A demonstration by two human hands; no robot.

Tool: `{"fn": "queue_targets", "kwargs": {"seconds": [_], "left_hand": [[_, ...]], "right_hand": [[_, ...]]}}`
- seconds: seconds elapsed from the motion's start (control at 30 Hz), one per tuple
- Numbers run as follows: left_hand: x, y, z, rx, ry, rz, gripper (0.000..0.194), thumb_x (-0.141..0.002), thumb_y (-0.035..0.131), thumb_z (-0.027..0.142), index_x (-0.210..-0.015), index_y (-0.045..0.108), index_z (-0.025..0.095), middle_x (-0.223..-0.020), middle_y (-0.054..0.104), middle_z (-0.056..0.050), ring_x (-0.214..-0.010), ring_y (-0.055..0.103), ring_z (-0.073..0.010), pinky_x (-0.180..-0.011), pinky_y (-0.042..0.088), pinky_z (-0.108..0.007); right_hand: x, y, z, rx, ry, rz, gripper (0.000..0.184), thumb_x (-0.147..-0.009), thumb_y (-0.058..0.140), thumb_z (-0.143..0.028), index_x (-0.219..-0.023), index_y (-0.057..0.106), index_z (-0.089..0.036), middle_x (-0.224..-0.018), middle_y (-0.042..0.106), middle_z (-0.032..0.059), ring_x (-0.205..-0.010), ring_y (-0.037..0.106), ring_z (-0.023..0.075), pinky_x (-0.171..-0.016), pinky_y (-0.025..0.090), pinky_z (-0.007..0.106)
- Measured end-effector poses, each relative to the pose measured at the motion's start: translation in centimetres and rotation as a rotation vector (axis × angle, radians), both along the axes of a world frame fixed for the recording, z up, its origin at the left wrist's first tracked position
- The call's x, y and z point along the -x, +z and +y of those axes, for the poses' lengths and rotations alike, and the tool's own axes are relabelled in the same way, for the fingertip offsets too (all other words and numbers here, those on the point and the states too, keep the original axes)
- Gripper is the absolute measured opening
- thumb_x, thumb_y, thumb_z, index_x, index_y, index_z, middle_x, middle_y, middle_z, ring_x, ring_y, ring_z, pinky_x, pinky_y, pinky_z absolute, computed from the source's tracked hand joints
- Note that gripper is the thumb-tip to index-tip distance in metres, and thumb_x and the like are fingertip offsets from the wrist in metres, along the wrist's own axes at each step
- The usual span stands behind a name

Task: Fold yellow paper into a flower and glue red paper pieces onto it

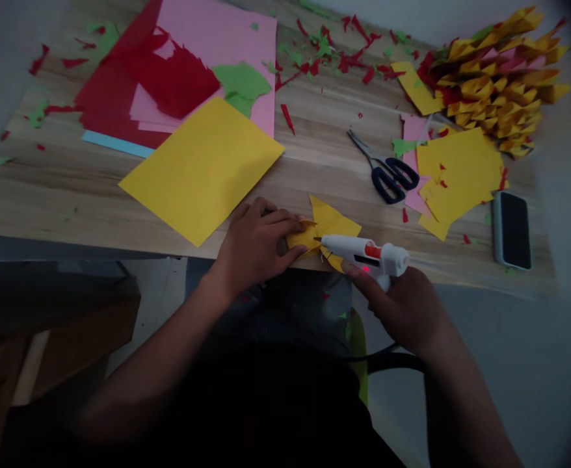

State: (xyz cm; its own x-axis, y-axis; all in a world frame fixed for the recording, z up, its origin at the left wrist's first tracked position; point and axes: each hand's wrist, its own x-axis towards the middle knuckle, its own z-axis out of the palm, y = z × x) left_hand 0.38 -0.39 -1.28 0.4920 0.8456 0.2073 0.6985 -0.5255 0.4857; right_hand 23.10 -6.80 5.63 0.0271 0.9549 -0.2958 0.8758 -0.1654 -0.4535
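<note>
My left hand (259, 240) is closed on a folded yellow paper piece (327, 224) at the near edge of the wooden table (315, 162), fingers pinching its left part. My right hand (402, 305) grips a white glue gun (366, 253) with a red trigger and a small red light. The gun's nozzle points left and touches the yellow piece just beside my left fingertips. A dark cord runs from the gun down toward my lap.
A large yellow sheet (202, 169) lies left of my hands, with pink (222, 45) and red sheets (114, 91) behind it. Black-handled scissors (387, 172), yellow offcuts (456, 175), a phone (512, 231) and a heap of folded yellow pieces (500, 78) lie to the right. Paper scraps litter the back.
</note>
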Motion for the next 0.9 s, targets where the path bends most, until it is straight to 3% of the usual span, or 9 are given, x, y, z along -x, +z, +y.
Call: {"fn": "queue_targets", "kwargs": {"seconds": [0.5, 0.9], "left_hand": [[0.0, -0.2, -0.1, -0.013, 0.002, 0.004, 0.04, -0.084, 0.069, 0.053, -0.113, 0.072, 0.026, -0.118, 0.074, -0.002, -0.107, 0.056, -0.0289, -0.092, 0.041, -0.046], [0.1, -0.1, -0.1, 0.006, -0.002, -0.002, 0.038, -0.084, 0.07, 0.051, -0.113, 0.073, 0.027, -0.119, 0.074, -0.003, -0.107, 0.056, -0.0286, -0.091, 0.04, -0.046]], "right_hand": [[-0.5, 0.2, -1.4, -0.007, 0.01, 0.028, 0.044, -0.09, 0.051, -0.053, -0.103, 0.073, -0.017, -0.05, 0.063, 0.0031, -0.053, 0.066, 0.0239, -0.05, 0.046, 0.033], [-0.1, -0.1, 0.3, -0.046, 0.018, 0.009, 0.043, -0.09, 0.052, -0.057, -0.084, 0.07, -0.019, -0.043, 0.059, 0.0012, -0.043, 0.061, 0.0207, -0.048, 0.043, 0.031]]}}
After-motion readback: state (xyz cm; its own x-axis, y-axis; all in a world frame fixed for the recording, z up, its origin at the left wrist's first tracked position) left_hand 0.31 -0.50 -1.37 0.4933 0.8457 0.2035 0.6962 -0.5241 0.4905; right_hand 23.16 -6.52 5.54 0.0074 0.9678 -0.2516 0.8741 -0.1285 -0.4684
